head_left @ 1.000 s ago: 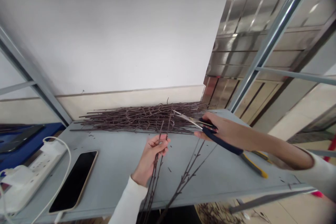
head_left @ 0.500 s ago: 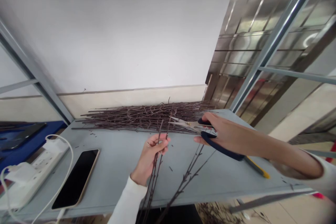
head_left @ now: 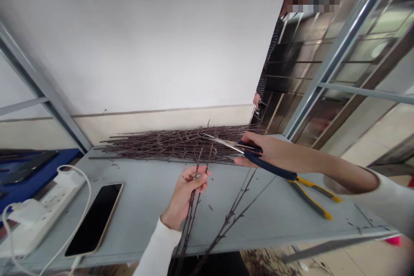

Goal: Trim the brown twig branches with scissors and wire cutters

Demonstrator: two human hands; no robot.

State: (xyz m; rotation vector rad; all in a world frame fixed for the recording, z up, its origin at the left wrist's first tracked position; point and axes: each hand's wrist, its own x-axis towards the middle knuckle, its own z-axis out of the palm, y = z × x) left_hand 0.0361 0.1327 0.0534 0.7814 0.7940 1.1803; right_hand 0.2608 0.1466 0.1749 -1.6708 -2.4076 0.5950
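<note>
My left hand [head_left: 187, 192] is closed around a few thin dark twigs [head_left: 191, 220], whose upper ends stick up past the fingers. In my right hand [head_left: 265, 151] are scissors [head_left: 223, 141] with dark handles, their blades pointing left, just above the tips of the held twigs. Behind both hands a long pile of brown twigs [head_left: 155, 144] lies along the wall. A branched twig [head_left: 231, 215] slants up between the hands from the front edge of the table.
A phone [head_left: 95, 220] and a white power strip [head_left: 42, 213] with cables are on the grey table [head_left: 139, 207] at left, beside a blue tray [head_left: 69, 155]. Yellow-handled pliers [head_left: 310, 194] lie at right. A person [head_left: 276, 39] stands beyond the wall.
My right hand and the scissors have moved slightly left and up, uncovering more of the pliers. The blades are closer together. A person has come into view at the upper right.
</note>
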